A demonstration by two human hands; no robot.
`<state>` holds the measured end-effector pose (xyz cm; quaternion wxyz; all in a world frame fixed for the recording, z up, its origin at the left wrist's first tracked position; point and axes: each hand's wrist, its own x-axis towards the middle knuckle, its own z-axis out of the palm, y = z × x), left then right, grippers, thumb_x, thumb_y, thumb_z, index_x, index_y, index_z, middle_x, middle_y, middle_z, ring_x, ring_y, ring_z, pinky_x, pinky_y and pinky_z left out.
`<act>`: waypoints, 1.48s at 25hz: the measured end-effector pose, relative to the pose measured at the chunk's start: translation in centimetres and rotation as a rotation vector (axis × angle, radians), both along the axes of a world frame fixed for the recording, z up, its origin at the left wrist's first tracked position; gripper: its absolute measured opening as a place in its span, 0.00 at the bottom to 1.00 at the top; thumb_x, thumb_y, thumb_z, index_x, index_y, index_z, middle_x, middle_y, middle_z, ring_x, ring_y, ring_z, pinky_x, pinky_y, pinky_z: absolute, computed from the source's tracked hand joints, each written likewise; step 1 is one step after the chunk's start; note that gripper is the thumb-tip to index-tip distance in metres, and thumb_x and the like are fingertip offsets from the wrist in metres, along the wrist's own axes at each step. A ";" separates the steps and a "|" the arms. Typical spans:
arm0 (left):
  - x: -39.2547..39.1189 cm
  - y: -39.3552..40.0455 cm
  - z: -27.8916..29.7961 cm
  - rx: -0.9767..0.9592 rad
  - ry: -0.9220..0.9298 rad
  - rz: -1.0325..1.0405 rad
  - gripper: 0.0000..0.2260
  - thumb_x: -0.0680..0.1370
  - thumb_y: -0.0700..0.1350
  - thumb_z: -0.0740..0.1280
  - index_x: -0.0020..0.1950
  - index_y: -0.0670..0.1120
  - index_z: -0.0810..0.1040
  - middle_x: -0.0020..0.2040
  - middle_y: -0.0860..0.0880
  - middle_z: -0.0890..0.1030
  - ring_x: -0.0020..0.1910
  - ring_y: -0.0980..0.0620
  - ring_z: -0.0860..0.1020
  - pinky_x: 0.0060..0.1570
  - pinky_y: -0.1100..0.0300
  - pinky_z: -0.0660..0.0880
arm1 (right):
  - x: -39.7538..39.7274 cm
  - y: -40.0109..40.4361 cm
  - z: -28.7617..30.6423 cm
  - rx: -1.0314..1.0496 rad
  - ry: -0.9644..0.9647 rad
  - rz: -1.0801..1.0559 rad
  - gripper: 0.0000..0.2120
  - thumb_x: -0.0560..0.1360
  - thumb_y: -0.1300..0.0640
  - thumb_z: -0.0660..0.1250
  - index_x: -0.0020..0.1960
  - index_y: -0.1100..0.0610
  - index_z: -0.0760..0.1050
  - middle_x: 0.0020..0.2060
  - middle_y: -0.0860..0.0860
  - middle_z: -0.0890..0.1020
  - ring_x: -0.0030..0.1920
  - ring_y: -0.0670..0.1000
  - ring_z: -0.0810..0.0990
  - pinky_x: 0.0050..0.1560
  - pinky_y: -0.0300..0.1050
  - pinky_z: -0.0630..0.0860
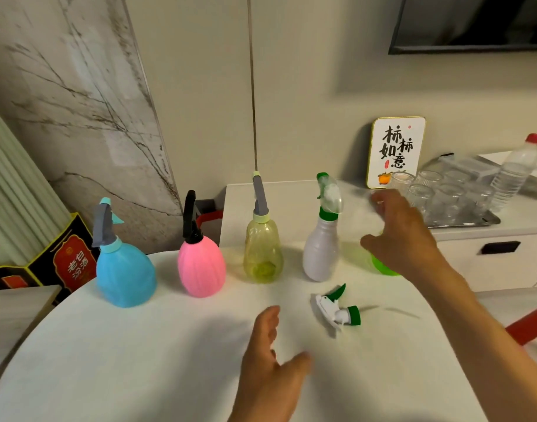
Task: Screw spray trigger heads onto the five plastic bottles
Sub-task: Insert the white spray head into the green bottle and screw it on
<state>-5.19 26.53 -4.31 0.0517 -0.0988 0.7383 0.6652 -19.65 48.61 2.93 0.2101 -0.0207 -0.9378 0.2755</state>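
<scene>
On the round white table [139,345] a row of bottles stands upright with trigger heads on: a blue one [125,274], a pink one [201,266], a yellow translucent one [262,254] and a white one [321,251]. A green bottle [383,266] sits at the right end, mostly hidden behind my right hand [404,233], whose fingers are spread over it; contact is blurred. A loose white and green trigger head [337,309] lies on the table in front. My left hand [270,360] hovers open just left of it, holding nothing.
A counter behind the table holds a metal tray of glasses [462,220], a clear water bottle with a red cap [515,169] and a small framed sign [395,150]. A dark and red box [63,260] stands at the left. A red chair part [529,324] shows at the right.
</scene>
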 end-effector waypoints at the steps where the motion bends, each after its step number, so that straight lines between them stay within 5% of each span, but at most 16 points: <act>1: 1.1 -0.5 0.1 -0.016 0.002 -0.066 0.29 0.60 0.44 0.71 0.60 0.61 0.75 0.60 0.61 0.77 0.59 0.62 0.76 0.58 0.62 0.71 | 0.1 0.6 0.3 0.029 0.127 -0.060 0.33 0.64 0.62 0.74 0.65 0.52 0.66 0.60 0.58 0.77 0.58 0.64 0.74 0.49 0.52 0.70; 3: 0.6 -2.9 0.9 -0.020 -0.014 -0.198 0.23 0.61 0.42 0.71 0.54 0.56 0.80 0.55 0.55 0.83 0.53 0.59 0.82 0.54 0.62 0.75 | 0.0 1.3 -0.3 0.045 0.183 -0.147 0.33 0.65 0.61 0.75 0.67 0.54 0.66 0.64 0.61 0.74 0.61 0.68 0.72 0.54 0.59 0.71; 6: -1.2 -7.3 2.7 -0.070 -0.032 -0.284 0.15 0.64 0.42 0.71 0.50 0.49 0.83 0.48 0.48 0.87 0.48 0.48 0.85 0.50 0.57 0.78 | -0.4 2.5 -3.4 0.057 -0.082 -0.182 0.35 0.71 0.58 0.74 0.74 0.54 0.63 0.75 0.59 0.64 0.68 0.69 0.67 0.60 0.65 0.69; 11: -1.1 -7.4 2.3 -0.088 -0.024 -0.247 0.10 0.66 0.46 0.73 0.46 0.52 0.84 0.46 0.49 0.87 0.45 0.45 0.84 0.43 0.61 0.78 | -1.5 3.5 -5.7 -0.047 0.031 -0.217 0.24 0.71 0.63 0.73 0.64 0.57 0.69 0.63 0.62 0.71 0.54 0.71 0.76 0.50 0.62 0.74; 17: -0.7 -7.1 2.6 -0.096 0.006 -0.277 0.09 0.66 0.49 0.72 0.44 0.58 0.84 0.47 0.51 0.86 0.46 0.46 0.84 0.44 0.63 0.79 | -1.3 4.2 -6.0 -0.222 -0.112 -0.200 0.42 0.69 0.59 0.77 0.76 0.51 0.57 0.71 0.59 0.69 0.64 0.67 0.73 0.59 0.60 0.71; 21: -0.2 -6.9 3.2 -0.104 0.053 -0.248 0.10 0.65 0.49 0.71 0.45 0.60 0.83 0.46 0.50 0.86 0.46 0.47 0.84 0.49 0.56 0.79 | 1.3 4.0 -1.8 -0.297 0.119 -0.306 0.43 0.67 0.53 0.78 0.75 0.49 0.59 0.70 0.56 0.72 0.64 0.63 0.75 0.59 0.57 0.71; 24: 0.2 -6.9 3.4 -0.099 0.124 -0.207 0.11 0.66 0.48 0.72 0.47 0.60 0.83 0.47 0.52 0.86 0.46 0.49 0.84 0.49 0.58 0.80 | 5.3 2.1 1.9 -0.421 0.269 -0.064 0.35 0.63 0.44 0.79 0.65 0.43 0.66 0.56 0.45 0.78 0.54 0.54 0.79 0.51 0.50 0.76; 27: 0.6 -6.7 3.4 -0.075 0.217 -0.221 0.24 0.63 0.52 0.78 0.57 0.64 0.78 0.56 0.58 0.82 0.53 0.58 0.81 0.47 0.62 0.80 | 10.6 -2.3 2.2 -0.626 0.045 0.363 0.31 0.60 0.42 0.80 0.59 0.40 0.71 0.46 0.38 0.79 0.44 0.45 0.81 0.42 0.40 0.79; 30: 1.2 -6.5 3.7 -0.082 0.264 -0.382 0.44 0.60 0.54 0.83 0.70 0.67 0.65 0.63 0.64 0.77 0.60 0.62 0.78 0.52 0.63 0.79 | 13.7 -8.5 -0.3 -0.632 -0.177 0.667 0.33 0.62 0.45 0.81 0.62 0.43 0.69 0.47 0.39 0.81 0.43 0.41 0.82 0.42 0.37 0.78; 32: 1.2 -6.7 3.5 -0.138 0.305 -0.362 0.42 0.60 0.51 0.84 0.69 0.64 0.68 0.60 0.59 0.81 0.56 0.57 0.82 0.49 0.60 0.81 | 13.9 -10.4 -1.1 -0.638 -0.286 0.792 0.30 0.68 0.45 0.78 0.65 0.43 0.69 0.50 0.40 0.81 0.48 0.43 0.82 0.46 0.39 0.79; 35: 1.1 -7.5 3.3 -0.193 0.347 -0.252 0.35 0.60 0.52 0.83 0.64 0.61 0.73 0.54 0.56 0.84 0.51 0.54 0.83 0.48 0.60 0.81 | 11.7 -7.9 -1.5 -0.685 -0.414 0.728 0.16 0.74 0.47 0.69 0.62 0.44 0.75 0.55 0.45 0.82 0.54 0.52 0.81 0.51 0.47 0.79; 37: 0.9 -7.9 3.3 -0.154 0.333 -0.225 0.33 0.60 0.52 0.82 0.62 0.62 0.74 0.52 0.56 0.84 0.49 0.55 0.84 0.47 0.62 0.81 | 9.9 -5.5 -3.0 -0.305 -0.418 0.397 0.16 0.74 0.54 0.64 0.60 0.43 0.75 0.58 0.47 0.81 0.54 0.55 0.80 0.49 0.46 0.76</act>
